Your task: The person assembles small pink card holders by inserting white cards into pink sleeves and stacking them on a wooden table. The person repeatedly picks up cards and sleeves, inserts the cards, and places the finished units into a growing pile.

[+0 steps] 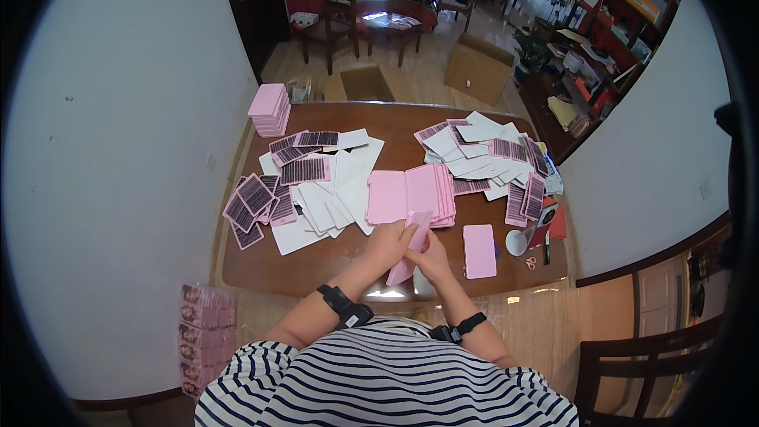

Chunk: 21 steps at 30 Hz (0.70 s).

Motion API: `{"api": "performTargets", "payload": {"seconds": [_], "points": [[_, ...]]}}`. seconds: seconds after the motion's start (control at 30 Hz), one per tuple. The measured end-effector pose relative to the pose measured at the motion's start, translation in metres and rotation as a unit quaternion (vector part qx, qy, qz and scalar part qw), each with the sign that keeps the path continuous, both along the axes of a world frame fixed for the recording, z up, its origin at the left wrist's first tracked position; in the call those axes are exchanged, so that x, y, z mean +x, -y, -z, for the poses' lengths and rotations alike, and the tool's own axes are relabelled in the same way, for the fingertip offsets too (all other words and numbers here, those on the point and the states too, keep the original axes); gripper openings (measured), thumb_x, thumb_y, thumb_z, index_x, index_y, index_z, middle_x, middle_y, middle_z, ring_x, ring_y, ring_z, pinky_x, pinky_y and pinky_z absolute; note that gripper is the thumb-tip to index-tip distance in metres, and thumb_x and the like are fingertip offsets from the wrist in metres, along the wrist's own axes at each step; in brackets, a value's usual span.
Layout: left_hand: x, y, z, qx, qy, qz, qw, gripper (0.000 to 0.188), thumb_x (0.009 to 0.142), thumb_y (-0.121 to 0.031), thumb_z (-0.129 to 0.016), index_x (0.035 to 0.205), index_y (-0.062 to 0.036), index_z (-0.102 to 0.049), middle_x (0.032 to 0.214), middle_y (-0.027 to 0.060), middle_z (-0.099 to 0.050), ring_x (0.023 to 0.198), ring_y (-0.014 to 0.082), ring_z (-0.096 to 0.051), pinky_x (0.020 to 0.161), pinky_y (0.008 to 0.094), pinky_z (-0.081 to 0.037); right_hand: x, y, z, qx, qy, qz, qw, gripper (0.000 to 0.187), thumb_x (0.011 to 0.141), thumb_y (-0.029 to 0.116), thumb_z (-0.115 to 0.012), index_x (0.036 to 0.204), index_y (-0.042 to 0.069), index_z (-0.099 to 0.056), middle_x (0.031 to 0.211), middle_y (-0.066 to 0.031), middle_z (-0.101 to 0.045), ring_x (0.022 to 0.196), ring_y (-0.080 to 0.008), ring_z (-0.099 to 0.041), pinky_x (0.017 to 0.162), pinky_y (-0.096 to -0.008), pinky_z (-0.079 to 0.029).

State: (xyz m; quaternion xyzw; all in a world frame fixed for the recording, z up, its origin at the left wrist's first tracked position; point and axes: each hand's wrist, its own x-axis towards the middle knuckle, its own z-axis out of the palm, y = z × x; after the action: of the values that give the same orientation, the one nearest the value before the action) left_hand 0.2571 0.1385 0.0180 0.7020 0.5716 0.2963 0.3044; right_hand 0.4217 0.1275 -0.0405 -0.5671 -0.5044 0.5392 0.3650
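Observation:
Both my hands grip a flat pink folding case (pixel 402 272) at the table's near edge, tilted up toward me. My left hand (pixel 387 244) is closed on its left side, and my right hand (pixel 432 260) pinches it from the right. Some of the fingers are hidden by the case. Just beyond my hands lies a stack of opened pink cases (pixel 391 196). A closed pink case (pixel 479 251) rests flat to the right of my right hand.
White cards (pixel 322 207) and pink-edged sheets with dark stripes (pixel 253 194) spread over the left; a similar heap (pixel 474 166) covers the right. Pink boxes (pixel 269 108) stand stacked at the far left corner. Scissors (pixel 530 263) and a white roll (pixel 515 243) lie at right.

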Motion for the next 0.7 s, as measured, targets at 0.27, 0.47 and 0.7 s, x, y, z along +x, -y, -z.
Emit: {"api": "performTargets", "payload": {"seconds": [0.27, 0.47, 0.7], "points": [[-0.003, -0.015, 0.011, -0.199, 0.394, 0.081, 0.894, 0.039, 0.102, -0.031, -0.057, 0.111, 0.0049, -0.070, 0.090, 0.0131, -0.075, 0.083, 0.0172, -0.070, 0.077, 0.0337, -0.054, 0.008, -0.011, -0.012, 0.072, 0.067, 0.117, 0.988, 0.084, 0.070, 0.038, -0.089, 0.132, -0.006, -0.054, 0.123, -0.0208, -0.066, 0.110, -0.0275, -0.067, 0.093, -0.0374, -0.054], [-0.007, 0.017, 0.005, -0.037, 0.098, 0.053, 0.993, 0.029, 0.100, -0.023, -0.059, 0.119, -0.0054, -0.071, 0.097, 0.0181, -0.074, 0.086, 0.0296, -0.071, 0.079, 0.0369, -0.054, 0.007, -0.039, -0.018, 0.037, -0.111, 0.216, 0.969, 0.071, 0.077, 0.027, -0.086, 0.128, -0.008, -0.053, 0.119, -0.0178, -0.065, 0.103, -0.0247, -0.066, 0.087, -0.0356, -0.055], [-0.033, -0.002, 0.063, -0.196, 0.359, -0.163, 0.898, 0.034, 0.106, -0.023, -0.050, 0.113, 0.0020, -0.071, 0.100, 0.0142, -0.075, 0.085, 0.0236, -0.072, 0.074, 0.0364, -0.058, 0.035, -0.052, -0.012, -0.039, -0.401, 0.002, 0.915, 0.056, 0.101, 0.030, -0.059, 0.141, -0.006, -0.044, 0.126, -0.0157, -0.064, 0.109, -0.0253, -0.067, 0.096, -0.0387, -0.056]]}}
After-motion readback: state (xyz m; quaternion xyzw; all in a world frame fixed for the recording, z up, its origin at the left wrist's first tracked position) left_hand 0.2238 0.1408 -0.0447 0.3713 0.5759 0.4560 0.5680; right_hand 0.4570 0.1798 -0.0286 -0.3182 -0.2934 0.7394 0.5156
